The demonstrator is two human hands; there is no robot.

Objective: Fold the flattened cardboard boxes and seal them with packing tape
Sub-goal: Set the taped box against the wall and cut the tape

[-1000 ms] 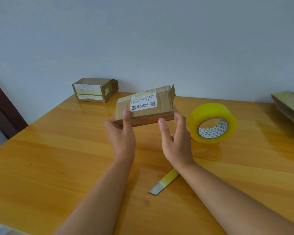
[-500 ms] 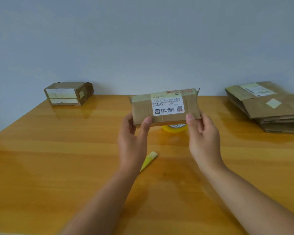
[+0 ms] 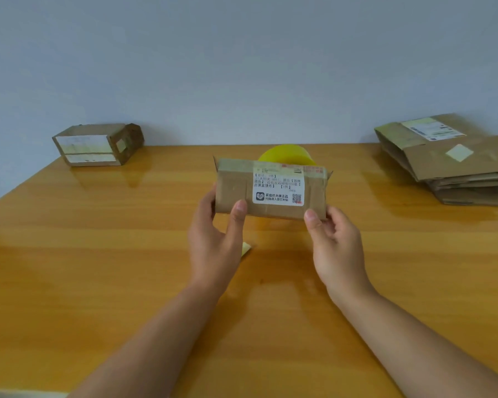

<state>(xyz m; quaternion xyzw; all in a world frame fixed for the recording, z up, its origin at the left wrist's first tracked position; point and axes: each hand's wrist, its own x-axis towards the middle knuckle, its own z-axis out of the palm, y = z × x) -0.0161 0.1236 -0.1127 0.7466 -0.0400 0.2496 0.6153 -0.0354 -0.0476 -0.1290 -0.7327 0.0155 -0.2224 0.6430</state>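
thumbs of the left hand (image 3: pixel 213 248) and right hand (image 3: pixel 335 248) pinch the lower corners of a cardboard box (image 3: pixel 270 188) held above the table (image 3: pixel 98 268), just in front of the yellow tape roll (image 3: pixel 285 155). both end flaps look unsealed; squaring the sides first should ease folding. flattened boxes (image 3: pixel 457 168) wait at right.

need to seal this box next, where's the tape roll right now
In the head view the yellow tape roll stands on the table near its middle, mostly hidden behind the box held up by the left hand and right hand.
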